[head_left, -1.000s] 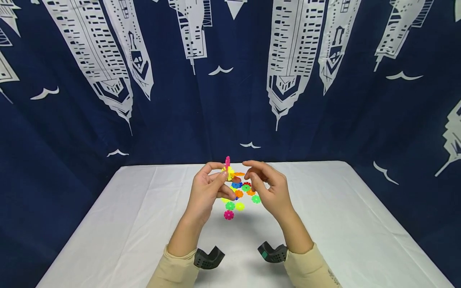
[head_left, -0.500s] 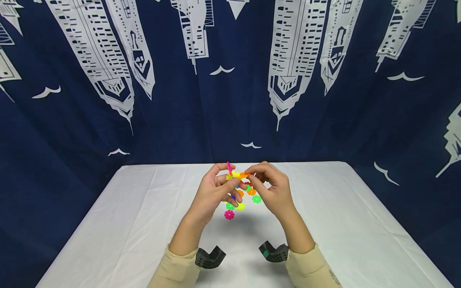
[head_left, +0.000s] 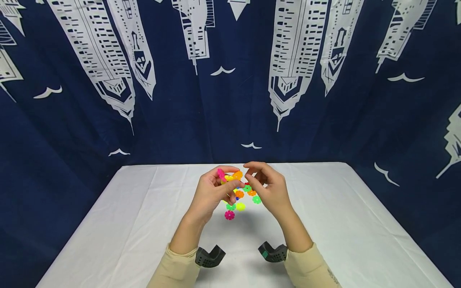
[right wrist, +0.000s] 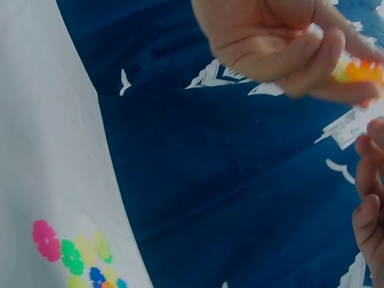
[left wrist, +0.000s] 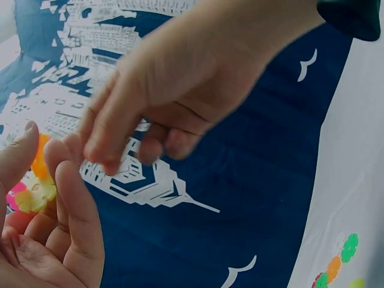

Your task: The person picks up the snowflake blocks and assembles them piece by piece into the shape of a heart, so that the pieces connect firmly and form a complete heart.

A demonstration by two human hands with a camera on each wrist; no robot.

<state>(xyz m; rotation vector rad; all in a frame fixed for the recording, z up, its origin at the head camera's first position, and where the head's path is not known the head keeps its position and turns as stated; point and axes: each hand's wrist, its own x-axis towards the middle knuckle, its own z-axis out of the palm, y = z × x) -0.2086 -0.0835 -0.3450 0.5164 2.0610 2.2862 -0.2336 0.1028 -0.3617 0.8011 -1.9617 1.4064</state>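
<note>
White-clothed table (head_left: 144,224), faint creases running across it | and there's the loose scatter of flower-shaped discs! | pink disc (head_left: 229,215) nearest the front | green disc (head_left: 231,207) and yellow disc (head_left: 240,207) side by side just behind | orange disc (head_left: 239,194) further back | second green disc (head_left: 257,199) out right

In the head view, the left arm (head_left: 183,236) reaches toward one o'clock, the right arm (head_left: 296,230) toward eleven. The left hand (head_left: 211,191) makes a pinch; at its three o'clock, the right hand (head_left: 271,187) has thumb (head_left: 255,184) and forefinger (head_left: 257,164) apart.
</note>
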